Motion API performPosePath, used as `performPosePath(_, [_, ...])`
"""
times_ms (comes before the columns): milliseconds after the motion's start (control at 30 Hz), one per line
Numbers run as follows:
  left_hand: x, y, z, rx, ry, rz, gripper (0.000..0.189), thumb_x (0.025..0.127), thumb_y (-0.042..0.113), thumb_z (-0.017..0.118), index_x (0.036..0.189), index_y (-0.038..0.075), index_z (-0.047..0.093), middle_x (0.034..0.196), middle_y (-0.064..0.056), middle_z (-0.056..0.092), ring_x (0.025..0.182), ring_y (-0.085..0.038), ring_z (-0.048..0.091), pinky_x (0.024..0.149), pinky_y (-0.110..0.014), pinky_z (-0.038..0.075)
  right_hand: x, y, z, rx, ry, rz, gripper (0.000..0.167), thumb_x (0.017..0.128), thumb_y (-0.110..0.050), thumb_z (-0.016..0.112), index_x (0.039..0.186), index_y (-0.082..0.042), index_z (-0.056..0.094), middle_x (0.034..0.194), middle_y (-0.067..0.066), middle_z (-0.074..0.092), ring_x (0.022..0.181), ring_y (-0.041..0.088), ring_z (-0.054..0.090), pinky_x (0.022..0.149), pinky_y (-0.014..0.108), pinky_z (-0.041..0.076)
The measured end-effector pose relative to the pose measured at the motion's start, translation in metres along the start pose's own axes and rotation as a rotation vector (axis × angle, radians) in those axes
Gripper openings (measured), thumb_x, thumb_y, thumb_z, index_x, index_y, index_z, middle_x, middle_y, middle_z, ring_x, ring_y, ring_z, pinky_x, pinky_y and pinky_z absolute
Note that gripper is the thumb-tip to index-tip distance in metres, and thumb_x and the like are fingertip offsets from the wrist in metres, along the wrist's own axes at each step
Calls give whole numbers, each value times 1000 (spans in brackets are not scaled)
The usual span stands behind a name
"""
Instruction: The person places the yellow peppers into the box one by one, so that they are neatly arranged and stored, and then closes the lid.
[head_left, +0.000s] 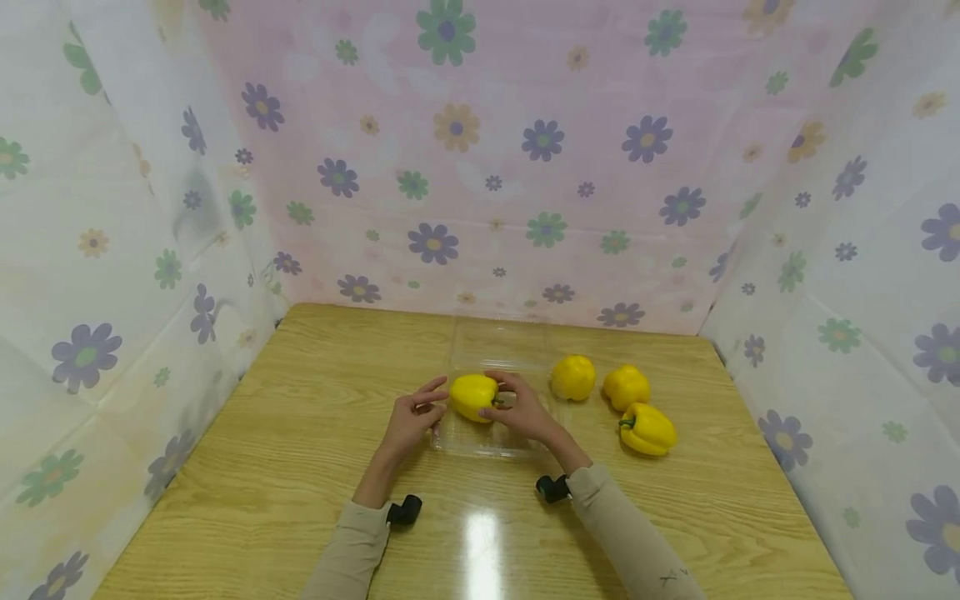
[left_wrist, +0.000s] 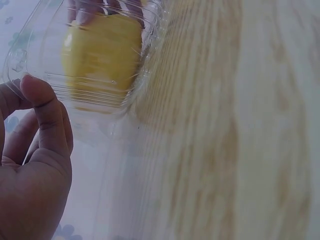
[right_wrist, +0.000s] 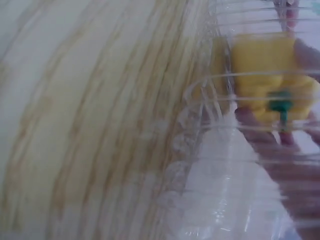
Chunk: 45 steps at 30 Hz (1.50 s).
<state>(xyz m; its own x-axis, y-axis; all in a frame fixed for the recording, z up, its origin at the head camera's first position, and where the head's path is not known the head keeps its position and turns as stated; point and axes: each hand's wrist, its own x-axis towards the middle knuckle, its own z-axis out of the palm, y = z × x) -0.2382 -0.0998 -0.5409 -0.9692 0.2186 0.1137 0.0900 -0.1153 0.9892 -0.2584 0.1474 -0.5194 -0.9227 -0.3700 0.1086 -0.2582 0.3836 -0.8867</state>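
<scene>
A yellow bell pepper [head_left: 472, 397] lies on its side in the base of a clear plastic clamshell container [head_left: 491, 451], its green stem [right_wrist: 281, 103] pointing right. My right hand [head_left: 529, 413] grips the pepper at its stem end, thumb on the near side and fingers on the far side. At the container's left side, my left hand [head_left: 408, 423] pinches the rim between thumb and fingers, as the left wrist view shows. The right wrist view sees the pepper and the right fingers through the ribbed clear wall.
The container's lid [head_left: 498, 340] lies folded back behind the base. To the right on the wooden table [head_left: 315, 400] are three more yellow bell peppers: one beside the container [head_left: 573, 377], one farther right [head_left: 627, 387] and one nearer [head_left: 648, 429]. Flowered cloth [head_left: 495, 150] surrounds the table.
</scene>
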Motion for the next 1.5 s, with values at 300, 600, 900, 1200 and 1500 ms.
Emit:
performPosePath(300, [-1, 2, 1, 17, 0, -8, 29, 97, -6, 62, 124, -14, 66, 156, -14, 47, 74, -16, 58, 54, -18, 48, 0, 3, -1, 30, 16, -2, 66, 91, -4, 76, 151, -7, 47, 151, 22, 39, 137, 45, 45, 101, 51, 53])
performPosePath(600, [-2, 1, 2, 33, 5, -13, 28, 97, -6, 61, 125, -12, 66, 155, -13, 47, 65, -10, 52, 53, -18, 47, -1, 4, -2, 61, -20, -24, 65, 94, 1, 69, 153, -7, 44, 151, 25, 33, 140, 51, 38, 104, 55, 50])
performPosePath(900, [-1, 1, 2, 32, 2, -13, 28, 98, -7, 60, 124, -13, 66, 155, -15, 47, 64, -10, 51, 52, -18, 47, 0, 3, -1, 85, -24, -6, 64, 96, 2, 67, 154, -8, 42, 152, 24, 30, 142, 50, 36, 106, 55, 47])
performPosePath(1200, [-2, 3, 1, 41, -1, -3, 27, 97, -7, 60, 123, -14, 67, 154, -17, 48, 65, -10, 52, 52, -18, 47, 2, 6, 0, 70, -19, -14, 64, 95, 0, 70, 153, -8, 44, 152, 24, 32, 139, 50, 39, 104, 56, 50])
performPosePath(1500, [-2, 1, 2, 41, -12, -3, 27, 97, -7, 60, 123, -14, 66, 153, -18, 48, 64, -10, 54, 52, -17, 47, -6, -13, -6, 78, -63, -24, 64, 96, -1, 67, 153, 4, 38, 152, 32, 27, 139, 55, 35, 106, 61, 46])
